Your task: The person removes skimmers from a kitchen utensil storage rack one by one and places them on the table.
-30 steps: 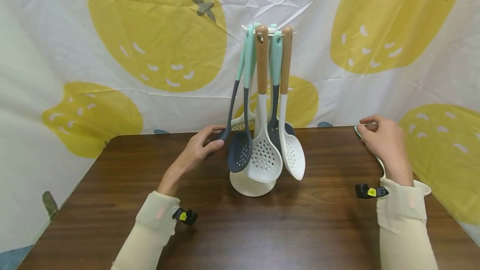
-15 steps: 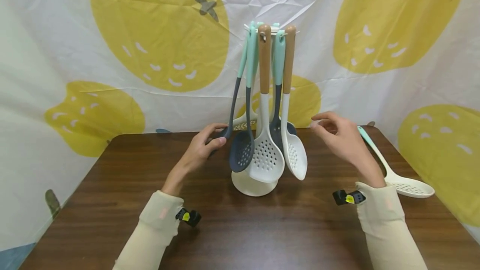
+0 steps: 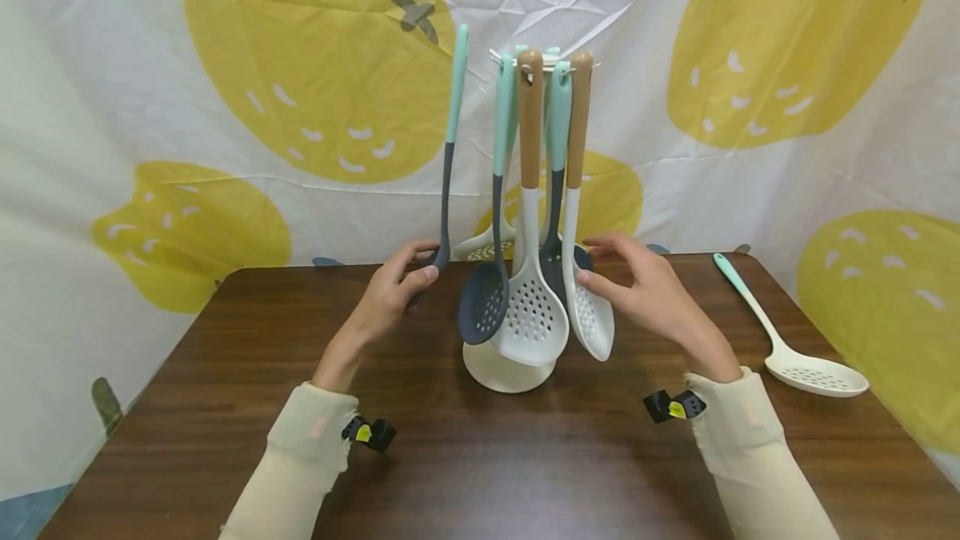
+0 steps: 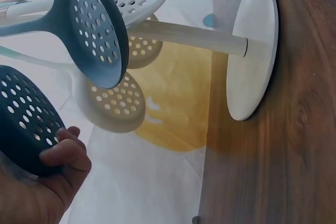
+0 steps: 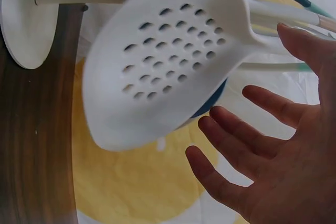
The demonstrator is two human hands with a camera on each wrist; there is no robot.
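Observation:
My left hand [image 3: 388, 290] grips a dark skimmer [image 3: 446, 190] with a mint handle, standing upright and off the rack. In the left wrist view, the thumb and fingers pinch the rim of its perforated head [image 4: 26, 108]. My right hand [image 3: 656, 290] is at a white slotted spoon [image 3: 594, 315] with a wooden handle, which hangs on the rack's right side. The right wrist view shows those fingers [image 5: 226, 145] spread and the thumb close to the spoon's neck. Several utensils hang from the white rack, whose round base [image 3: 498, 375] stands on the table.
On the brown table [image 3: 525, 473], a cream slotted spatula [image 3: 813, 373] with a mint handle lies at the right. Still hanging are another dark skimmer [image 3: 480, 307] and a white skimmer [image 3: 531, 319]. A lemon-print cloth [image 3: 337, 223] hangs behind the table.
My right hand let go of the cream spatula at the right and moved left to the white slotted spoon. My left hand drew the dark skimmer off the rack, up and left.

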